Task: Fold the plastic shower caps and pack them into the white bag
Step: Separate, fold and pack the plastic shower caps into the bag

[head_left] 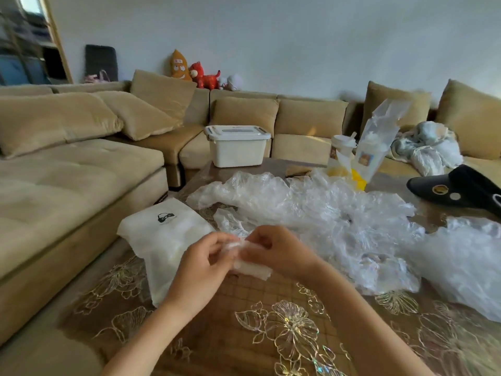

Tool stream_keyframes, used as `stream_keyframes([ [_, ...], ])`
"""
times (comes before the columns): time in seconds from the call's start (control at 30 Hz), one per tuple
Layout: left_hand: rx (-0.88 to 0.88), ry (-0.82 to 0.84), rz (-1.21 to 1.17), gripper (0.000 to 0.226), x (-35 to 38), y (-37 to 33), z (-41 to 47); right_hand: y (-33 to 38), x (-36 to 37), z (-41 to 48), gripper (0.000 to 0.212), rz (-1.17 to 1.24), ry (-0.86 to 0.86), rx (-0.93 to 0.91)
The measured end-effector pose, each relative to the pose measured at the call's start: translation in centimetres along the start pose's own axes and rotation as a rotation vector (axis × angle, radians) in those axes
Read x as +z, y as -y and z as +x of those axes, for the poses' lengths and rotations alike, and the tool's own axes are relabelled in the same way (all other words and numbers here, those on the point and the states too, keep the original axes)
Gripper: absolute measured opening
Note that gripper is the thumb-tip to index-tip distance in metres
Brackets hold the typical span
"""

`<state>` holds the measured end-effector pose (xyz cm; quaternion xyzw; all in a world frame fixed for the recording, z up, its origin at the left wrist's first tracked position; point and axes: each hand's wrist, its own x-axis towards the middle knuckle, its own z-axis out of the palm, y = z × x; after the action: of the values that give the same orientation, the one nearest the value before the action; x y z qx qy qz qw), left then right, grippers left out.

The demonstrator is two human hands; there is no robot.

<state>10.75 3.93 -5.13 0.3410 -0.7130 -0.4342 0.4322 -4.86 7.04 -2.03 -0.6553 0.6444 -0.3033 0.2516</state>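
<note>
So, both hands gripped one cap (254,270), already folded to a small wad, just above the table (260,299). At its left end the left hand (202,267) pinched it; the right hand (279,252) curled over its top and right side. The bag (162,240) lay flat just left of the hands, logo up, partly behind the left hand. The loose caps (311,213) sat heaped behind and to the right. A lidded box (237,150) stood at the far edge, a black visor (461,189) far right.
</note>
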Motion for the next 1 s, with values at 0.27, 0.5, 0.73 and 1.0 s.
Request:
stream_keyframes([
  [0.27, 0.072, 0.095, 1.038, 0.075, -5.2, 5.2, -0.4, -1.6, 6.7, -1.3, 0.01, 0.228, -0.023, 0.283],
  [0.5, -0.117, 0.039, 0.614, 0.049, -5.8, 5.8, 0.3, 1.5, 8.6, -0.9, 0.009, 0.492, -0.07, 0.277],
  [0.73, -0.112, -0.071, 0.153, 0.041, -4.6, 2.0, -1.2, 4.3, 13.7, 1.1, 0.023, 0.621, -0.263, 0.539],
  [1.0, -0.032, -0.048, 0.304, 0.048, -3.8, 1.3, -2.5, 5.1, 13.4, 1.9, 0.021, 0.869, -0.2, 0.566],
])
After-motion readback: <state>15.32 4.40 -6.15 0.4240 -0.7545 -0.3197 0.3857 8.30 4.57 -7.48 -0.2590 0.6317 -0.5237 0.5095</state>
